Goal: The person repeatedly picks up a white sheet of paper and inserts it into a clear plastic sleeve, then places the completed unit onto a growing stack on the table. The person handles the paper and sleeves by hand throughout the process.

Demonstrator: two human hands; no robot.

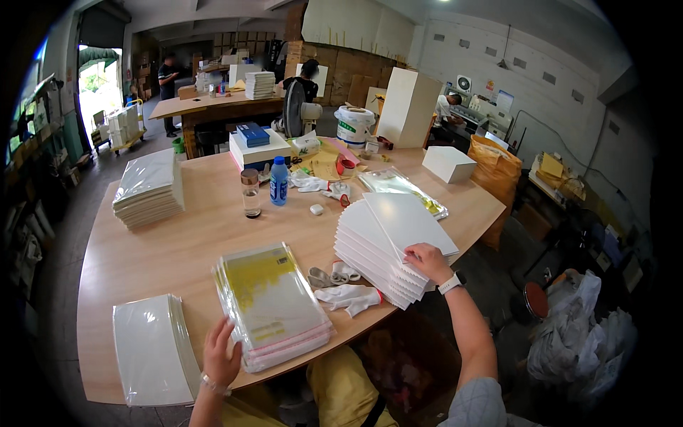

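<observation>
The person's right hand (428, 262) was bent closed, fingers and thumb pinching the near corner of the top sheet (409, 217). That sheet lay turned at an angle on a fanned stack of white sheets (363, 245), at the right side of the table (206, 245). The left hand (222, 356) was empty, its fingers loosely spread, just beside the lower left edge of a pile of clear plastic bags (274, 306). Whether its fingertips touched the plastic could not be told. The bags had a yellow patch near the top and pink strips along the near end.

Between the bags and the white sheets lay a white glove (350, 299). To the left of the bags stood a stack of wrapped sheets (153, 349), and farther back on the same side was a taller wrapped stack (151, 186). Past the middle of the table stood a clear bottle (251, 196) with a dark cap, next to a blue bottle (279, 183). Beyond them was a blue box (253, 134) on top of a white box (262, 150). A white bucket (353, 127) stood near the far edge, with a tall white block (409, 107) to its right.
</observation>
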